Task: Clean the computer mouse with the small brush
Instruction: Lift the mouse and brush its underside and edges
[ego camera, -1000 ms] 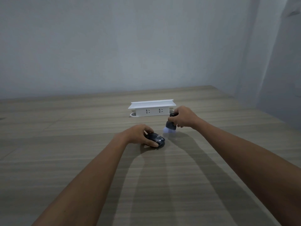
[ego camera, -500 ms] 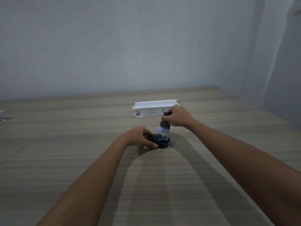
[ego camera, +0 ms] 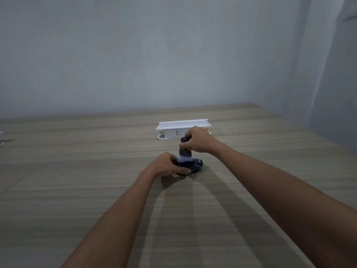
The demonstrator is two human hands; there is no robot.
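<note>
A dark computer mouse point(ego camera: 195, 165) lies on the wooden table point(ego camera: 77, 190), a little beyond the middle. My left hand point(ego camera: 166, 165) grips its left side and holds it down. My right hand point(ego camera: 199, 140) is closed around the dark handle of a small brush point(ego camera: 185, 151), which stands upright. Its pale bristles press on the top of the mouse, right beside my left fingers. The left half of the mouse is hidden under my fingers and the bristles.
A white power strip box point(ego camera: 182, 128) with sockets on its front stands just behind my right hand. A plain wall rises behind the table. The table's right edge runs diagonally at the far right. Small white items sit at the left border.
My right hand has carried the brush leftward from beside the mouse onto its top. My left hand has kept its hold on the mouse.
</note>
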